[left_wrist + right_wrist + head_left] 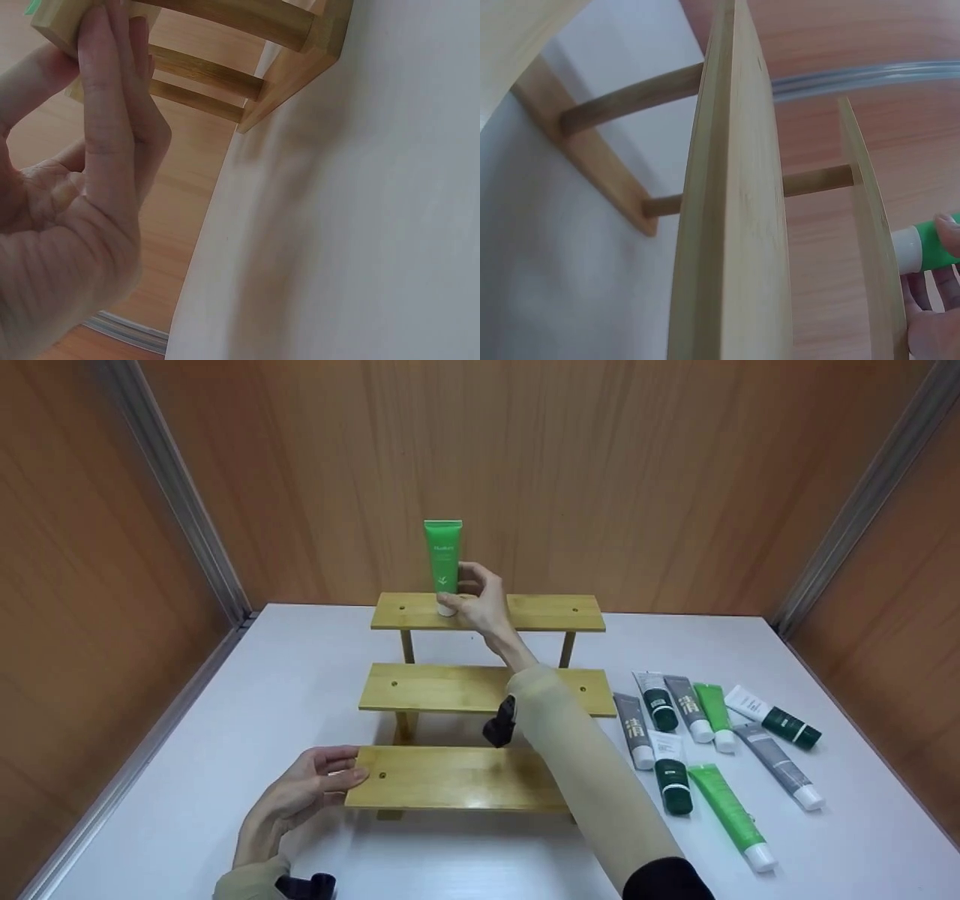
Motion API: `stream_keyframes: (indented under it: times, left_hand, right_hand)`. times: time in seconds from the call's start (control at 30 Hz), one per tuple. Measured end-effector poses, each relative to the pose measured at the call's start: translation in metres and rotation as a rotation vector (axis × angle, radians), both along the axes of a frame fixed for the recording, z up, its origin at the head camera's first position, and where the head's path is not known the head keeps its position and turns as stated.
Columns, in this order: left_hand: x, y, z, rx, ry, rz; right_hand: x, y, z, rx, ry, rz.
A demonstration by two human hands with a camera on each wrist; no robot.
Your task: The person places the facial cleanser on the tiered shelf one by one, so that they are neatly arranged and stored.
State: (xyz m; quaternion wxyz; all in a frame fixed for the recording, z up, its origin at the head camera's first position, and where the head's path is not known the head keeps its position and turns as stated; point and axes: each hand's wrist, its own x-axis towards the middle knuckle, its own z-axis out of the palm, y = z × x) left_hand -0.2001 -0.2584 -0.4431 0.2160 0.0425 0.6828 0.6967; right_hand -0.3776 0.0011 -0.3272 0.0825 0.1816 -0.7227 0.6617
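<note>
A three-tier bamboo shelf stands on the white table. On its top tier a bright green tube stands upright, white cap down. My right hand pinches this tube low down, thumb in front and fingers behind; in the right wrist view the white cap meets the top board. At the left end of the bottom tier, my left hand grips the board's edge between thumb and fingers. The left wrist view shows those fingers against the board's corner.
Right of the shelf several tubes lie flat: green ones such as the near green tube, grey ones like the grey tube, and white-and-dark-green ones like the two-tone tube. Wooden panels wall the table at the back and both sides.
</note>
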Motion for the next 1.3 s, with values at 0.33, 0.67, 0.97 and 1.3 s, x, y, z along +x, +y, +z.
stream_keyframes:
  times: [0.33, 0.67, 0.97, 1.3]
  left_hand:
    - [-0.003, 0.0, 0.0, -0.006, -0.005, -0.007]
    - [-0.003, -0.004, -0.001, -0.01, -0.042, 0.015]
    - [-0.002, -0.004, 0.0, -0.031, -0.04, 0.026]
    - [-0.003, -0.004, 0.0, -0.039, -0.042, 0.031]
  right_hand:
    - [0.024, 0.033, 0.002, 0.019, 0.062, -0.026]
    - [0.075, 0.12, -0.01, 0.183, 0.19, 0.017]
    - [0.116, 0.235, -0.05, 0.61, 0.198, -0.046]
    - [0.161, 0.341, -0.09, 0.804, -0.044, -0.018]
